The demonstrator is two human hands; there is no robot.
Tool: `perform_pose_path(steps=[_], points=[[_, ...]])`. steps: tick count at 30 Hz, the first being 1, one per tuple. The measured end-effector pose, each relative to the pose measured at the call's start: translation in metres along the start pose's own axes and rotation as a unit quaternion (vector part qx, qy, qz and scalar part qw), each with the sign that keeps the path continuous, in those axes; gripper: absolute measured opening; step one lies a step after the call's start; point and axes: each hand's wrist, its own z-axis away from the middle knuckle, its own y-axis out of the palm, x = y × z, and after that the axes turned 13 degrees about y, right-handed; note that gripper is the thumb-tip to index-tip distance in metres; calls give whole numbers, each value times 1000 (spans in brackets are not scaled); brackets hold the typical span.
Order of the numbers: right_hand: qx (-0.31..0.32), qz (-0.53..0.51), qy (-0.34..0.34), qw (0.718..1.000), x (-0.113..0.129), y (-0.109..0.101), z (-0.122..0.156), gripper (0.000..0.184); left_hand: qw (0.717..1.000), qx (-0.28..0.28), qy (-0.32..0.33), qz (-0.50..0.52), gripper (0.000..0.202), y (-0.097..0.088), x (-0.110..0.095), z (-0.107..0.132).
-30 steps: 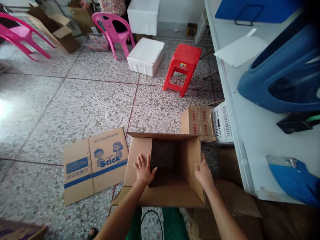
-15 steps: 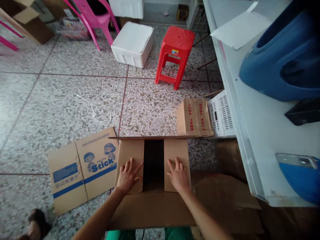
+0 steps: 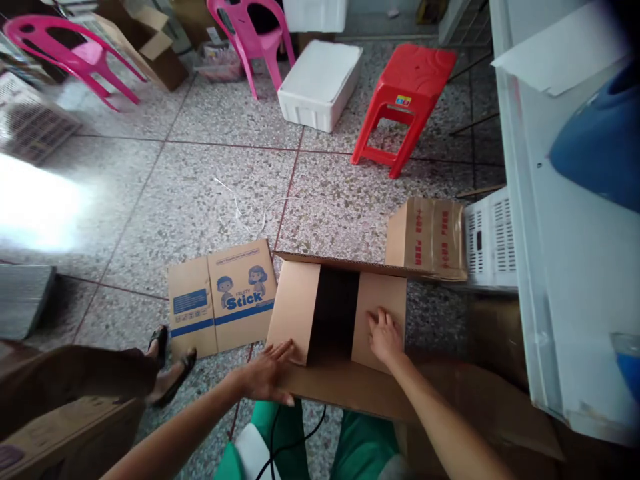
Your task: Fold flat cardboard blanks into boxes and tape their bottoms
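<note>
In front of me is an open cardboard box (image 3: 345,385), with its two short flaps folded inward and a dark gap between them. The far long flap (image 3: 345,261) stands up edge-on; the near long flap leans toward me. My left hand (image 3: 267,375) lies with fingers stretched out at the near left corner, touching the left short flap (image 3: 295,300) and the near flap. On the right short flap (image 3: 385,293) rests my right hand (image 3: 386,339), its fingers apart and pressing the cardboard. Neither hand holds anything.
A flattened printed carton (image 3: 240,293) lies on the floor to the left, near another person's sandalled feet (image 3: 170,373). Beyond the box are a taped carton (image 3: 430,237), a red stool (image 3: 415,80) and a white foam box (image 3: 320,80). A table (image 3: 565,280) runs along the right.
My left hand has slid from the left flap down to the near left corner. The right hand stays on its flap. The near flap sits lower, and the view has swung left, revealing another person's legs.
</note>
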Motion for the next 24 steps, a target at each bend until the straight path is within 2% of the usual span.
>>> perform_pose_path(steps=[2, 4, 8, 11, 14, 16, 17, 18, 20, 22, 24], points=[[14, -3, -6, 1000, 0, -1, -2, 55, 999, 50, -4, 3, 115, 2, 1, -6], [24, -7, -16, 1000, -1, -3, -6, 53, 997, 70, 21, -15, 114, -3, 5, -18], [38, -8, -34, 999, -7, -10, -10, 50, 995, 50, 82, -37, 94, -20, 11, -31], [46, -5, -52, 998, -13, -17, -13, 46, 994, 45, 99, -18, 80, -22, 9, -29], [51, 5, -70, 996, -6, -32, -18, 47, 996, 35, 82, -29, 88, -14, 6, -22], [42, 11, -72, 996, 14, -45, -22, 54, 997, 37, 47, -43, 95, -9, 5, -19], [24, 4, -94, 995, 28, -52, -24, 57, 998, 38, 32, -46, 97, -8, 5, -19], [-3, -10, -142, 990, 44, -58, -26, 58, 998, 37, 25, -46, 98, -8, 6, -18], [-55, -49, -280, 957, 77, -63, -30, 56, 998, 27, 37, -36, 95, -10, 4, -18], [-48, -66, -368, 926, 104, -59, -36, 54, 997, 16, 63, -30, 78, -12, 1, -16], [-1, -57, -363, 930, 121, -48, -44, 54, 996, 5, 69, -61, 43, -10, -5, -13]])
